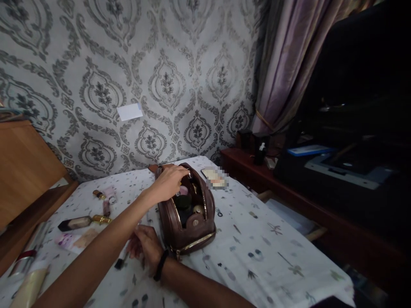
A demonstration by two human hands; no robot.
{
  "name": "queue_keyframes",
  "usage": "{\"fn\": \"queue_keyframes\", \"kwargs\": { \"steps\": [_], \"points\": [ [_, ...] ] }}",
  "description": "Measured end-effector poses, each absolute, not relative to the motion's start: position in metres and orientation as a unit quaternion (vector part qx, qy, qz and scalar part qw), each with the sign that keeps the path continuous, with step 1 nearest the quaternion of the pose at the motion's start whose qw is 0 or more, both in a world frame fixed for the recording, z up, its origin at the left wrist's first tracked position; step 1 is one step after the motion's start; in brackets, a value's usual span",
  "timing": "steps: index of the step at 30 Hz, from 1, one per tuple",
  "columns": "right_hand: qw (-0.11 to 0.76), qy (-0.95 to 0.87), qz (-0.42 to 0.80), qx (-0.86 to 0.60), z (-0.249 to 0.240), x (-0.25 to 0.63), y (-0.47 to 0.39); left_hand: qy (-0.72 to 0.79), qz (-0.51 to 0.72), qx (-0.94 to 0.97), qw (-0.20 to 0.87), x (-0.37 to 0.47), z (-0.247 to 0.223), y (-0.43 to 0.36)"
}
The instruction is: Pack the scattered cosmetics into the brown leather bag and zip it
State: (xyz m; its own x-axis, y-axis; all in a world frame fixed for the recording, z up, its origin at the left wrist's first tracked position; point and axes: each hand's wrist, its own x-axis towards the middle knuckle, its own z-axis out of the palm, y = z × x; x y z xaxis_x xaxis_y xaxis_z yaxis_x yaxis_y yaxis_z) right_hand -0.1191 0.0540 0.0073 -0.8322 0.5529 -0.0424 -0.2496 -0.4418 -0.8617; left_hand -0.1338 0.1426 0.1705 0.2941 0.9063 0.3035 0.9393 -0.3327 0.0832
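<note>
A brown leather bag point(167, 222) lies on the bed, its gold-zippered mouth open. My left hand point(170, 182) reaches over the near side into the mouth, fingers stretched and apart, with nothing visible between them. Inside the bag are a pink item point(183, 191), a dark green round item point(183, 201) and a small gold-toned item point(198, 209). Left of the bag, low over the sheet, my right hand point(147, 246) has curled fingers and a black wristband. A dark-bristled makeup brush point(120, 260) shows beside those fingers; whether they grip it is hidden. My left forearm crosses in front.
On the left of the sheet lie a dark-ended foundation bottle point(75, 223), a gold tube point(102, 219), a pink-and-white tube point(66, 241), small cosmetics point(110, 194) and a cream tube point(30, 286). A pixelated card point(215, 177) lies beyond the bag. A wooden headboard point(32, 167) stands left.
</note>
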Motion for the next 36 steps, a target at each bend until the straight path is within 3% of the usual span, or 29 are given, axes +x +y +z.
{"fn": "queue_keyframes", "kwargs": {
  "steps": [14,20,29,36],
  "points": [
    [0.235,-0.477,0.833,-0.152,0.006,-0.122,0.056,-0.587,-0.12,-0.797,0.072,-0.113,0.179,0.123],
    [0.239,-0.47,0.835,-0.158,0.007,-0.122,0.054,-0.577,-0.083,-0.812,-0.022,-0.096,0.178,0.113],
    [0.231,-0.465,0.84,-0.155,0.009,-0.123,0.056,-0.586,-0.283,-0.759,0.009,-0.141,0.185,0.089],
    [0.24,-0.442,0.85,-0.156,0.009,-0.122,0.058,-0.664,-0.376,-0.645,0.023,-0.201,0.153,0.046]
  ]
}}
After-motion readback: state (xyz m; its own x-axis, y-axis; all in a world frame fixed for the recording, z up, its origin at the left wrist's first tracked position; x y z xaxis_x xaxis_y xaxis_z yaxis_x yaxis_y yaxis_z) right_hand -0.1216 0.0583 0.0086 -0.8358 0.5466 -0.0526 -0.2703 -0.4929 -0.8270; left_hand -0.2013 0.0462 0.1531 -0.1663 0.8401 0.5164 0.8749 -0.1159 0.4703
